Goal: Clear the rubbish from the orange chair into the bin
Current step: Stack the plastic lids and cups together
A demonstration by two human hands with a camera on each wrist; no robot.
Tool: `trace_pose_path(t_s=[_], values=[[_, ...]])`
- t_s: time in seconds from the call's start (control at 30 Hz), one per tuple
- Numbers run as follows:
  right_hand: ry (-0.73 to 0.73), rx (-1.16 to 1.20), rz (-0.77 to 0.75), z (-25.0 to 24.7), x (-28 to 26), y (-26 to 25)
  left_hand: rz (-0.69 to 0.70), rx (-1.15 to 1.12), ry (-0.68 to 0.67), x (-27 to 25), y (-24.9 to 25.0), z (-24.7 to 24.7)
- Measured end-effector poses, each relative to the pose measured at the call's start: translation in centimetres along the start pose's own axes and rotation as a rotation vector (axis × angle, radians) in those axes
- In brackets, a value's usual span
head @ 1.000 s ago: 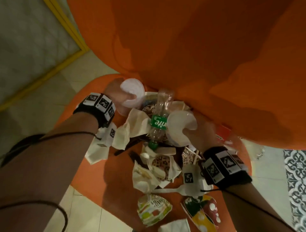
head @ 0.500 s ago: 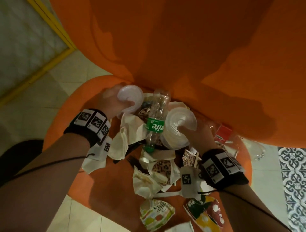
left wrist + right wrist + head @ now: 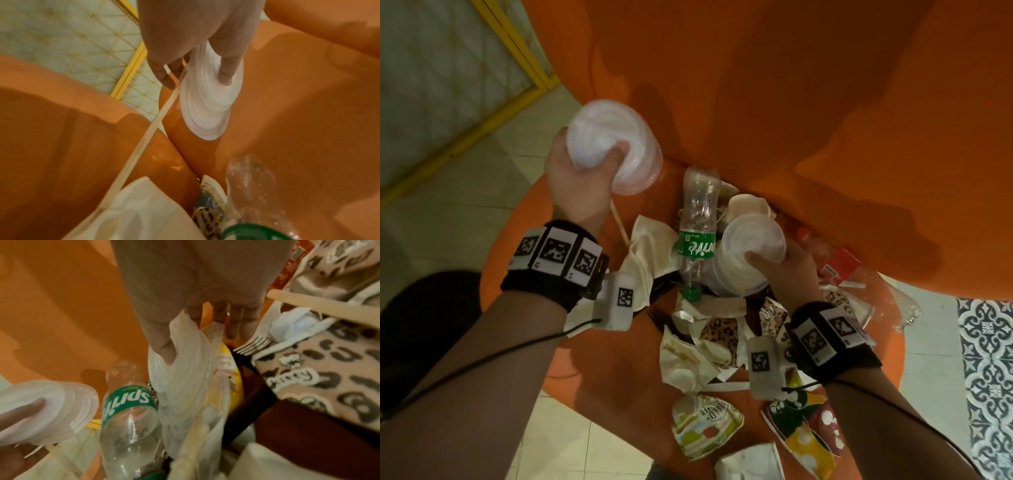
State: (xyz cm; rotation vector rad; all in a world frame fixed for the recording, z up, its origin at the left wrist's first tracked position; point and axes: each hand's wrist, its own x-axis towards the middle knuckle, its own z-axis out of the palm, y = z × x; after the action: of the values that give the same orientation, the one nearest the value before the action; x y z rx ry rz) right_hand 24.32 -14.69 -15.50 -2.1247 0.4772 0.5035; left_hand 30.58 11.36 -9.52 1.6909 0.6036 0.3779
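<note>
On the orange chair [image 3: 808,102] seat lies a heap of rubbish: a clear Sprite bottle [image 3: 697,233], leopard-print cartons [image 3: 719,334], crumpled napkins [image 3: 650,253] and a white plastic fork [image 3: 259,345]. The left hand [image 3: 578,178] grips an empty, clear plastic cup [image 3: 613,144], now lifted higher off the heap than half a second ago. The right hand [image 3: 787,270] pinches another empty clear cup [image 3: 746,257], low beside the bottle as before.

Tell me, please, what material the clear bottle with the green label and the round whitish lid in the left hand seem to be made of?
The clear bottle with the green label looks like thin glossy plastic: see-through and dented. The round whitish lid gripped by the left hand seems thin, translucent moulded plastic, with concentric ridges.
</note>
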Motion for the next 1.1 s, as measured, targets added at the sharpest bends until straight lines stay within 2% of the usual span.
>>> trace_pose_path(t_s=[0.17, 0.33, 0.43, 0.5, 0.6, 0.7, 0.8, 0.9, 1.0, 1.1], values=[[0.074, 0.145, 0.032, -1.4, -1.3, -0.4, -0.012, -0.133, 0.077, -1.7, 0.9, -0.5], [0.077, 0.093, -0.022, -1.9, -2.0, -0.4, -0.106, -0.25, 0.001, -3.6, 0.6, -1.5], [0.107, 0.089, -0.079, -2.0, -2.6, -0.7, -0.195, -0.331, 0.119, -3.9, 0.4, -2.0], [0.119, 0.112, -0.102, -2.1, -2.9, -1.0, -0.205, -0.313, 0.178, -3.6, 0.1, -2.3], [0.041, 0.109, -0.108, -2.1, -2.9, -1.4, -0.134, -0.22, 0.112, -3.8, -0.6, -2.5], [-0.094, 0.011, -0.08, -1.5, -2.0, -1.4, -0.179, -0.245, 0.143, -4.0, -1.5, -2.9], [-0.11, -0.124, -0.101, -0.7, -1.4, -1.8, -0.238, -0.281, 0.198, -3.3, -1.8, -3.7], [-0.087, -0.238, -0.134, -0.2, -0.8, -2.0, -0.242, -0.277, 0.148, -2.6, -1.4, -3.6], [-0.116, -0.195, -0.098, -0.1, -0.8, -2.1, -0.224, -0.276, 0.067, -2.7, -1.2, -3.3], [-0.092, -0.116, -0.088, -0.3, -1.5, -2.1, -0.239, -0.309, 0.066, -3.1, -1.2, -3.5]])
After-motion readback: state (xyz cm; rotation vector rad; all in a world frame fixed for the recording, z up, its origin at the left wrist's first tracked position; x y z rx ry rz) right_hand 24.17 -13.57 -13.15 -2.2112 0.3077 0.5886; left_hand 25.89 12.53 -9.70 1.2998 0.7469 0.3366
